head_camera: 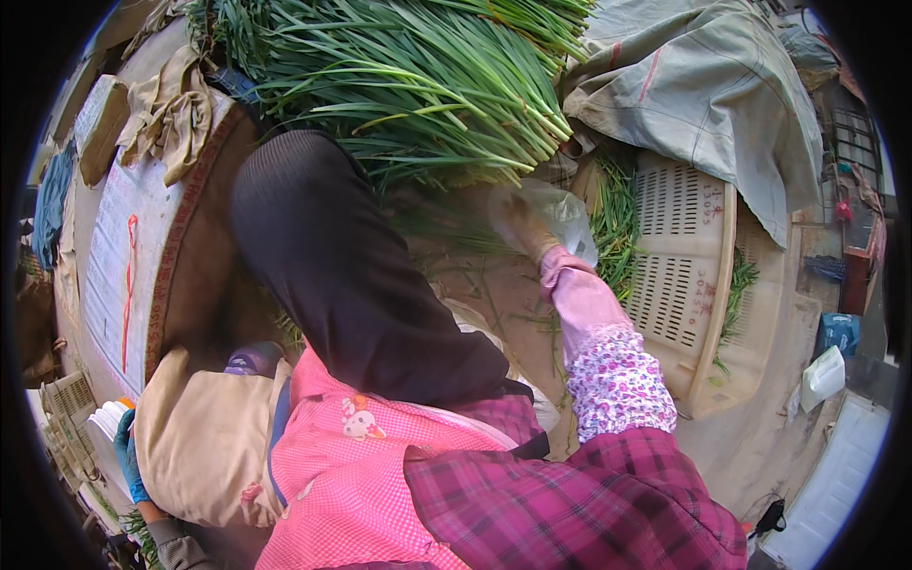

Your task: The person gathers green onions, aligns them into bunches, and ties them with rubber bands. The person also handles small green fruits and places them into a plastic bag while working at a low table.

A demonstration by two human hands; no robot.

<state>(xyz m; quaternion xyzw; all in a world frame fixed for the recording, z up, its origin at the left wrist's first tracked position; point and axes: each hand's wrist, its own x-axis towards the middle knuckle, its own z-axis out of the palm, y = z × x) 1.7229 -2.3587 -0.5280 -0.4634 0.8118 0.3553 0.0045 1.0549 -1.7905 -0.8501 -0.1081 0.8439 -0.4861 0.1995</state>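
Observation:
My right hand [527, 222], blurred and in what looks like a tan glove, reaches over the floor beside a clear plastic bag [570, 217]. Blurred green leaves [449, 228] lie or move just left of it; whether the fingers hold any cannot be told. Above is a large heap of long green leafy stalks with pale ends [427, 85], probably garlic chives or a similar vegetable. Leaf trimmings [616, 228] are piled between the bag and a slotted beige plastic crate [670, 249]. My left hand is out of view; before me are my dark-trousered knee and pink checked apron.
Grey-green cloth [698, 107] drapes over the crate. On the left stands a box-like surface [135, 249] with writing and a red string. A co-worker's blue-gloved hand [127, 456] is at lower left near white stacked items [107, 434]. A white panel [833, 477] lies at lower right.

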